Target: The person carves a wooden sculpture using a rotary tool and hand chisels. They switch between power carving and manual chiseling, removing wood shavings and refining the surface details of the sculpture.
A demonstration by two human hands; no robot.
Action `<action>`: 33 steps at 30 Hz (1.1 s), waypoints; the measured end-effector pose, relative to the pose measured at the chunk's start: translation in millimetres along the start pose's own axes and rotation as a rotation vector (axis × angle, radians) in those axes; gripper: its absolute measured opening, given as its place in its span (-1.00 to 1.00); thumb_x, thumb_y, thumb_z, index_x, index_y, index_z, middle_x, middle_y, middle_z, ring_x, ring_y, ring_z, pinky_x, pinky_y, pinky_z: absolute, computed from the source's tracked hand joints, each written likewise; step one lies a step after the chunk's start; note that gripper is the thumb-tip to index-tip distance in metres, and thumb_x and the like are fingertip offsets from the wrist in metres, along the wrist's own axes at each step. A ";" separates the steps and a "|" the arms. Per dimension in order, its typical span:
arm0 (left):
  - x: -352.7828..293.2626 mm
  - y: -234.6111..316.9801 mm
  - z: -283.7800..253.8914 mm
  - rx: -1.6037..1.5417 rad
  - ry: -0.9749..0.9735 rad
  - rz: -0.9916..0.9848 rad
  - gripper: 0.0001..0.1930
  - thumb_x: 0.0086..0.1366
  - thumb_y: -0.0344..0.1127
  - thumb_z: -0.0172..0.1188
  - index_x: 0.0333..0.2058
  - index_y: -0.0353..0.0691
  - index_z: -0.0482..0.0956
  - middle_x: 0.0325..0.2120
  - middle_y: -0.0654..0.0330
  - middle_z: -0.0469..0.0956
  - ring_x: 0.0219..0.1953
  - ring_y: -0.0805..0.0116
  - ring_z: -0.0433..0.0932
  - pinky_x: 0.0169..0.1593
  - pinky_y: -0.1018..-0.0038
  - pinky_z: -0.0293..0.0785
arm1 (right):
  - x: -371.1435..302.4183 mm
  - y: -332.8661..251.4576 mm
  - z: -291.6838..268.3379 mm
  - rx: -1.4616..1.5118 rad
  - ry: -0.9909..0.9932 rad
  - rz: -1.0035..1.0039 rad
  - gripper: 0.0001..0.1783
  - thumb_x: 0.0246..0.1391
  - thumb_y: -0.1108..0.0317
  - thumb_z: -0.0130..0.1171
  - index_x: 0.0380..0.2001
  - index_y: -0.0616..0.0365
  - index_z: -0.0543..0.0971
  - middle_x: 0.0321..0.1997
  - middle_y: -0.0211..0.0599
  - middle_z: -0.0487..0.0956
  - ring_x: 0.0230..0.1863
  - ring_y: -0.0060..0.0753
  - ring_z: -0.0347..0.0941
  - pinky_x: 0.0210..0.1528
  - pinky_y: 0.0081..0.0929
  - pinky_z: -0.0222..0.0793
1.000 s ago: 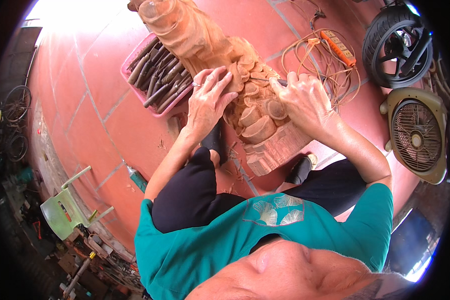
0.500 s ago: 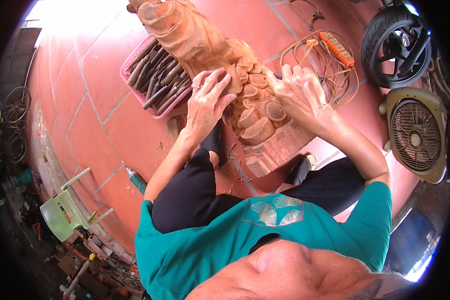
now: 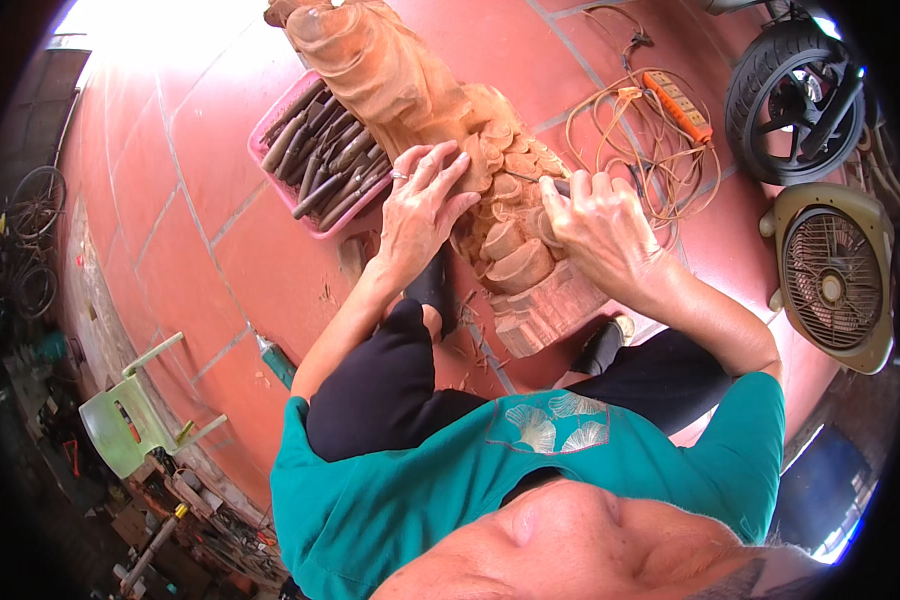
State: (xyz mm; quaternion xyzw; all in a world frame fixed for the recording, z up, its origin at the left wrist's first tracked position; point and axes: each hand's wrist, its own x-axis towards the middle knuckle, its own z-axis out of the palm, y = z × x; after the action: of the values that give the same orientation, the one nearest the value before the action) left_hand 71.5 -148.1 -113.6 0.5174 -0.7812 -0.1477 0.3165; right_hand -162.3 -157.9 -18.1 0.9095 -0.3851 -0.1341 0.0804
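Note:
A brown wooden carving with draped folds and rounded, layered shapes lies slanted before me, its blocky base between my legs. My left hand, a ring on one finger, rests against the carving's left side with its fingers stretched out. From the right, my right hand is wrapped round a wood-carving chisel; the thin metal shaft points left onto the carved rounded shapes. Most of its handle is hidden in my fist.
Left of the carving, a pink basket holds many dark-handled tools. On the right lie an orange power strip with coiled cord, a wheel and a box fan. A green power tool and pale green stool stand left.
My right hand has shifted slightly right and downward, tilting the chisel. The left hand keeps its place on the carving. The whole view has moved a little.

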 end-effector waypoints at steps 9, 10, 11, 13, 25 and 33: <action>-1.8 -1.2 1.7 0.008 0.022 0.011 -0.55 0.14 -0.23 0.36 0.01 -0.24 0.59 0.08 0.15 0.51 0.12 0.03 0.39 0.14 0.23 0.40 | 2.8 4.9 4.4 0.062 0.119 0.033 -0.76 -0.14 0.34 0.20 -0.36 0.25 0.57 -0.45 -0.11 0.59 -0.39 -0.20 0.60 -0.40 -0.38 0.48; -2.3 -1.6 1.7 0.002 0.031 0.016 -0.55 0.15 -0.22 0.36 0.01 -0.24 0.60 0.08 0.15 0.50 0.12 0.03 0.39 0.14 0.22 0.40 | 2.5 5.9 5.4 0.069 0.135 0.037 -0.76 -0.15 0.34 0.20 -0.38 0.25 0.57 -0.45 -0.10 0.59 -0.39 -0.21 0.60 -0.41 -0.38 0.47; -2.9 -2.0 2.4 -0.004 0.039 0.021 -0.55 0.15 -0.21 0.35 0.01 -0.24 0.60 0.09 0.15 0.50 0.12 0.02 0.39 0.15 0.22 0.39 | 2.5 7.4 7.8 0.076 0.150 0.041 -0.77 -0.15 0.34 0.20 -0.39 0.26 0.58 -0.45 -0.09 0.59 -0.40 -0.21 0.60 -0.42 -0.38 0.47; -3.5 -3.0 3.2 -0.004 0.049 0.035 -0.55 0.17 -0.19 0.34 0.01 -0.24 0.60 0.09 0.14 0.50 0.12 0.01 0.39 0.15 0.21 0.38 | 4.1 6.6 10.0 0.059 0.188 0.051 -0.79 -0.16 0.34 0.20 -0.43 0.26 0.59 -0.47 -0.08 0.59 -0.42 -0.23 0.60 -0.45 -0.39 0.47; -10.9 -14.4 10.6 0.012 0.103 0.084 -0.59 0.18 -0.15 0.35 -0.05 -0.22 0.62 0.05 0.14 0.52 0.13 0.03 0.38 0.11 0.23 0.45 | 5.1 -27.4 22.9 0.001 0.198 0.082 -0.88 -0.09 0.38 0.16 -0.51 0.18 0.63 -0.50 -0.14 0.64 -0.44 -0.28 0.64 -0.48 -0.36 0.50; -9.7 -16.1 17.9 -0.010 0.126 0.115 -0.61 0.21 -0.16 0.32 -0.04 -0.23 0.63 0.07 0.15 0.52 0.13 0.00 0.36 0.16 0.21 0.38 | 12.9 -16.1 23.1 0.077 0.140 0.307 -0.88 -0.12 0.31 0.21 -0.53 0.02 0.70 -0.48 -0.16 0.68 -0.36 -0.24 0.68 -0.40 -0.31 0.53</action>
State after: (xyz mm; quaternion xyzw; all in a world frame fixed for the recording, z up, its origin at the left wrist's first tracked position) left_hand 74.0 -147.9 -139.4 0.4785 -0.7874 -0.1001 0.3755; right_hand -149.8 -157.2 -46.4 0.8494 -0.5180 -0.0416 0.0916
